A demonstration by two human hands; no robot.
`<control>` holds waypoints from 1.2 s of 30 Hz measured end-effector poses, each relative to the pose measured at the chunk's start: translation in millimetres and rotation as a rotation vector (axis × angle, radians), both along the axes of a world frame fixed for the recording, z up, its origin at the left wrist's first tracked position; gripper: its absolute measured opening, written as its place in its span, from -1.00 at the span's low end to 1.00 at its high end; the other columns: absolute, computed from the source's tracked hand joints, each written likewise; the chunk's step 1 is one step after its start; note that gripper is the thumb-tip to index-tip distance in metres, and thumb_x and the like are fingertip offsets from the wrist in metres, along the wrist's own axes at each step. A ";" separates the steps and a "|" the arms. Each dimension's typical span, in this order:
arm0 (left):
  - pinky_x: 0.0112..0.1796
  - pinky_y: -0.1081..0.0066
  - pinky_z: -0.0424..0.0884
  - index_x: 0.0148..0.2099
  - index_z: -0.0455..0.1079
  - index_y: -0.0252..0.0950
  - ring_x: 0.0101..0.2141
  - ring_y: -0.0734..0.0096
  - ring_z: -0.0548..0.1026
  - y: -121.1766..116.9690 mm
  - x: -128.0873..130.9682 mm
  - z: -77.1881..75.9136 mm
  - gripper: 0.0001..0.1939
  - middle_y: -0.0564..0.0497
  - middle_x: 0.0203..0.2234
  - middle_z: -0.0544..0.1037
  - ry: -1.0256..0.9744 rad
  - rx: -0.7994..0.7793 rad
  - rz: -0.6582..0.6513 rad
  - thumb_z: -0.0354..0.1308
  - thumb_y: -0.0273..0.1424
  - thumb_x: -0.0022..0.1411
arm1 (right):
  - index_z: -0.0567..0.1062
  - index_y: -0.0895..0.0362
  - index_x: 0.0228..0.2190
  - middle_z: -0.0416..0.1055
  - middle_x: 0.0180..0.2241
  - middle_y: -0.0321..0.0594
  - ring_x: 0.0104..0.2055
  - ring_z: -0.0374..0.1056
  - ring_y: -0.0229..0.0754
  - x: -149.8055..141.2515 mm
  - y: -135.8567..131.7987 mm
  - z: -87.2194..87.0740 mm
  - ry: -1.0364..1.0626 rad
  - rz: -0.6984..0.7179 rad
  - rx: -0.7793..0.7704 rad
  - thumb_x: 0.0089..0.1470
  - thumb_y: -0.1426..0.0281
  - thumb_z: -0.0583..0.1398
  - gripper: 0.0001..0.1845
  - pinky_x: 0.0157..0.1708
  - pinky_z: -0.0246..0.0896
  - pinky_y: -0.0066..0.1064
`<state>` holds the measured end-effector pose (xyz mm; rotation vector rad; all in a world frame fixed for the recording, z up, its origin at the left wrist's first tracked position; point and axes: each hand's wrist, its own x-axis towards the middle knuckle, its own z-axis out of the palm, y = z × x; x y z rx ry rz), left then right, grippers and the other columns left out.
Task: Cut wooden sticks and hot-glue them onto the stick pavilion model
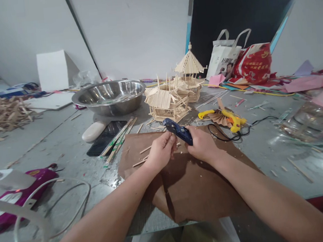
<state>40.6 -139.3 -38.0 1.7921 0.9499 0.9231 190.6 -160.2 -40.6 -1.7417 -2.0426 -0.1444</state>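
Observation:
Over the brown paper sheet point(207, 188), my right hand point(201, 144) is closed around a dark blue hand tool point(178, 131) that points up and to the left. Its exact kind is not clear. My left hand point(161, 149) is closed in a pinch just below the tool's far end; what its fingers hold is hidden. Loose wooden sticks point(140, 162) lie on the paper beside my left hand. Behind my hands stands a roofed model built of thin sticks point(164, 102), with a taller pointed-roof stick model point(190, 64) behind it.
A steel basin point(110, 99) stands back left. Wrapped chopsticks point(119, 139) lie across a black phone point(105, 139) near a white mouse-shaped object point(94, 131). A yellow glue gun point(233, 120) with a black cord lies right. White cables point(85, 203) loop front left; a wood-piece pile point(4, 116) sits far left.

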 end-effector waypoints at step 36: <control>-0.77 0.60 0.17 -0.46 0.22 -0.32 -0.76 0.66 0.16 4.0 5.3 -2.2 -0.78 0.16 -0.72 0.24 -0.209 -0.266 0.052 0.00 -0.25 0.03 | 0.32 0.15 -0.34 0.41 -0.40 -0.05 -0.36 0.35 -0.06 11.1 12.8 6.8 -0.100 -0.319 -0.148 -0.03 0.11 -0.06 -0.61 -0.44 0.13 -0.32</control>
